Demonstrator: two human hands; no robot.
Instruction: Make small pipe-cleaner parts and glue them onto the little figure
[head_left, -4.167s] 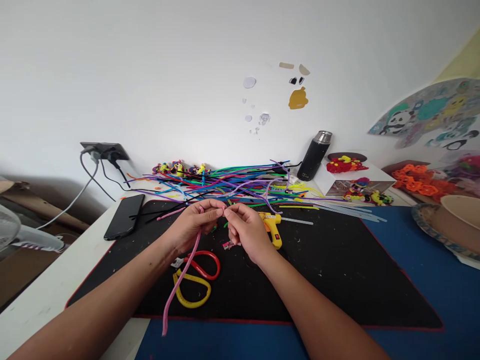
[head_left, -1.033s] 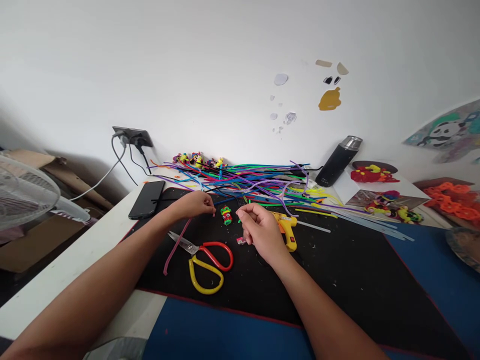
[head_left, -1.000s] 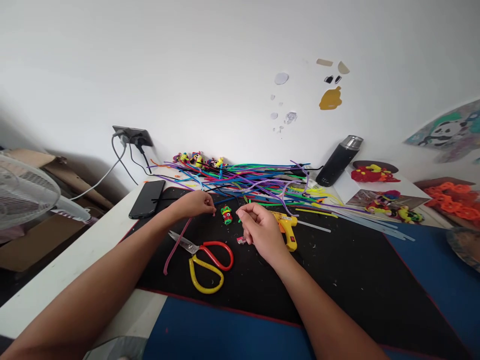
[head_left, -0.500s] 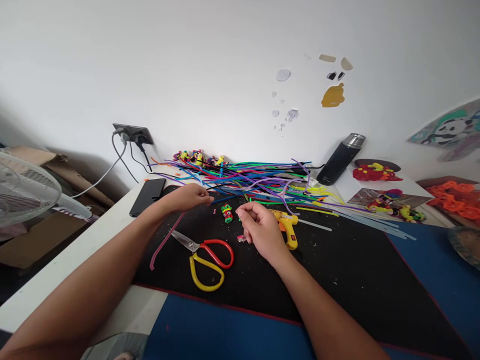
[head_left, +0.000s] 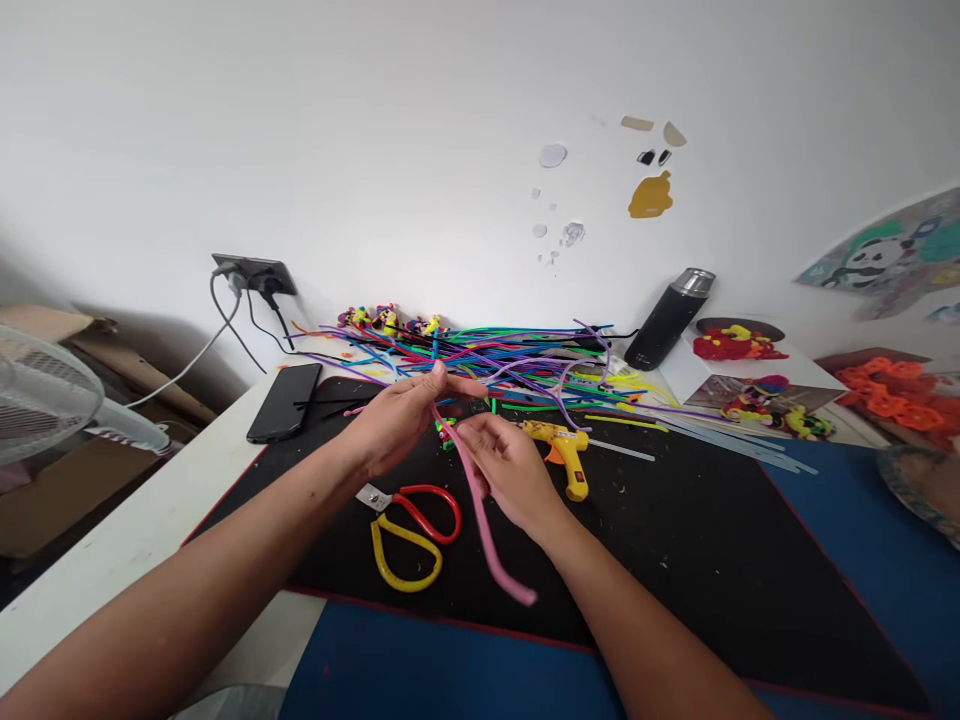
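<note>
My left hand (head_left: 401, 420) is closed on a pink pipe cleaner (head_left: 486, 530). One short end shows left of the hand, and the long part slants down to the right over the mat. Close by, my right hand (head_left: 510, 465) has its fingers curled at the pipe cleaner's edge; what they pinch, if anything, is hidden. A small green and red figure (head_left: 445, 436) is partly covered between the hands. Scissors (head_left: 412, 535) with one red and one yellow handle lie below my left hand, their blades mostly hidden. A yellow glue gun (head_left: 566, 455) rests right of my right hand.
Many coloured pipe cleaners (head_left: 510, 360) lie heaped along the wall, with finished little figures (head_left: 386, 320) behind. A black phone (head_left: 285, 402) lies at left. A black flask (head_left: 667, 320) leans at the back right, near clear glue sticks (head_left: 750, 450). A fan (head_left: 49, 395) stands far left.
The pink pipe cleaner has left the mat beside the scissors and is now in my left hand, which has come right, close to my right hand. The view has shifted slightly.
</note>
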